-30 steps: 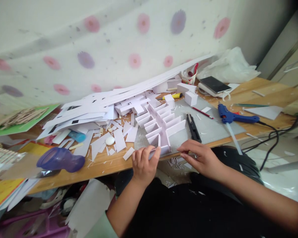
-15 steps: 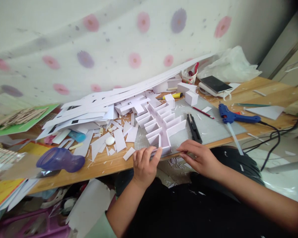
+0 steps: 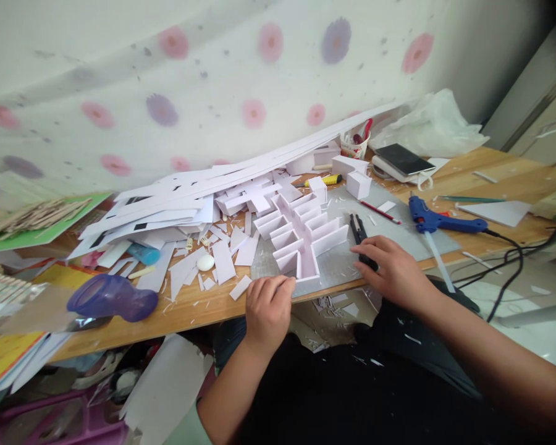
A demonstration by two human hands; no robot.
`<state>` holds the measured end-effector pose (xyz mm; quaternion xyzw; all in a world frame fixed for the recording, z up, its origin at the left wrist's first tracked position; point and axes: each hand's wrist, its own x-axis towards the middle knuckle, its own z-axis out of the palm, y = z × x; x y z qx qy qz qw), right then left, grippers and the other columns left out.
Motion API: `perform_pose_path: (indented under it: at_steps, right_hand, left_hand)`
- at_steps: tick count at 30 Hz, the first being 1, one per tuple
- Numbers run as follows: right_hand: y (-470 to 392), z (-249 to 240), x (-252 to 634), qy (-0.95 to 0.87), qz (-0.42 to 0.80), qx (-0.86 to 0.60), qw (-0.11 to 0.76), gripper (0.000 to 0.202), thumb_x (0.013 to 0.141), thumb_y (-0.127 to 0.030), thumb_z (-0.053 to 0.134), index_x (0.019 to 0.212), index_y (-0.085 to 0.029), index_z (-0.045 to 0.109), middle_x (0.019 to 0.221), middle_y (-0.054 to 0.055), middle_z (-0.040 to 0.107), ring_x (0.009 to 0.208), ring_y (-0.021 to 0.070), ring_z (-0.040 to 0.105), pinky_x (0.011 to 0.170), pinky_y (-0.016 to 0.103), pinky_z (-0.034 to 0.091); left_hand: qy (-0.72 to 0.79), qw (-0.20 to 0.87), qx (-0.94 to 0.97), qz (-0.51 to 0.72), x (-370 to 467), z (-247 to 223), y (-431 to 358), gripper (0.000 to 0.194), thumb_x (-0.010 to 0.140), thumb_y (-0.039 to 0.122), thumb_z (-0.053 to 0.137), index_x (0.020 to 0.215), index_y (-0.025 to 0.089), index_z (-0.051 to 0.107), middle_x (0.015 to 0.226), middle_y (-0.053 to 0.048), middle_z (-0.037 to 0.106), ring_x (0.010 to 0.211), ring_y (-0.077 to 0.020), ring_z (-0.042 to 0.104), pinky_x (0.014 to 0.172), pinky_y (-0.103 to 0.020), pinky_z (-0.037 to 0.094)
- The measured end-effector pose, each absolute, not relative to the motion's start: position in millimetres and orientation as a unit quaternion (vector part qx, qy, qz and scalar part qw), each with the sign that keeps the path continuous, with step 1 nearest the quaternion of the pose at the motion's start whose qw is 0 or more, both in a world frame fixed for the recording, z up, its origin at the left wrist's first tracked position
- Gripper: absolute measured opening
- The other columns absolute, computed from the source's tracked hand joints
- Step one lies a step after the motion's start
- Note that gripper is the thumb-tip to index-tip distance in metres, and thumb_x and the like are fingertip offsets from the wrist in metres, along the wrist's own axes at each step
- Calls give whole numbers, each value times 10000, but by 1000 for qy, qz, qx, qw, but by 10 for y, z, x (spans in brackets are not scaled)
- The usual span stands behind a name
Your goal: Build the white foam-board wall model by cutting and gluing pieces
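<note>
A white foam-board model (image 3: 301, 238) with several upright partition walls stands on the grey cutting mat (image 3: 338, 266). My left hand (image 3: 269, 306) is closed at the table's front edge, by the model's near corner. Its fingers are curled down, and anything inside them is hidden. To the right of the model, my right hand (image 3: 389, 269) has its thumb and fingers closed around the near end of a black utility knife (image 3: 358, 228). The knife still lies on the mat, its far end pointing away from me.
A blue glue gun (image 3: 440, 217) with its cord lies at the right, near a red pencil (image 3: 380, 211). Card scraps (image 3: 223, 261) and a purple cup (image 3: 113, 298) are on the left. A yellow cutter (image 3: 324, 180) and white sheets (image 3: 167, 204) lie behind.
My right hand has moved right and forward from the model's near corner onto the black utility knife. My left hand has shifted slightly left, its thumb no longer raised at the model's edge.
</note>
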<state>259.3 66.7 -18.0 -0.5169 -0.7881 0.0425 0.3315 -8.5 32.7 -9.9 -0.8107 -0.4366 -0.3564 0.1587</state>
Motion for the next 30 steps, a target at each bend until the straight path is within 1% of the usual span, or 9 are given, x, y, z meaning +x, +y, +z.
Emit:
perform_pose_path:
  at_steps: [3,7,15,20,27,30]
  right_hand:
    - [725,-204,2643,-791,22,-538,288,305,871,-299,512,1101,-159,655,1050,139,587,987,296,584,870,445,496]
    - [776,-230,2666,-788,7,-564,246,354,876,-320,508,1139,-134,655,1073,156,575,985,310,581,888,453,483]
    - [862,-200,2630,-780,-21,-597,185,396,870,-334,518,1195,-141,639,1102,176,563,952,324,590,867,460,480]
    - [896,-199,2612,-771,-29,-615,164,431,865,-361,520,1223,-138,609,1122,179,546,955,319,604,850,436,486]
    - [935,-217,2598,-755,-24,-635,161,463,840,-401,548,1220,-141,595,1160,195,547,894,315,632,799,436,494]
    - [953,-209,2580,-747,-19,-647,152,476,814,-382,565,1225,-143,593,1187,202,550,888,314,640,788,428,494]
  left_hand:
    - [-438,144,-809,-364,-104,-85,329,193,812,77,607,948,197,672,834,-49,700,769,-181,619,728,-331,458]
    - [-436,121,-808,-376,-140,-65,326,188,813,76,613,955,188,668,838,-51,690,760,-172,608,728,-329,464]
    - [-432,133,-811,-372,-136,-41,327,235,798,53,615,982,188,672,854,-57,692,777,-178,607,730,-328,470]
    - [-435,134,-813,-364,-110,-52,340,216,805,60,605,959,192,680,829,-48,697,749,-172,606,710,-321,467]
    - [-435,130,-811,-368,-101,-45,359,215,803,58,606,947,196,686,815,-45,694,731,-169,601,692,-316,466]
    - [-431,130,-813,-370,-98,-38,361,217,795,51,614,945,191,686,810,-45,693,733,-171,604,689,-316,468]
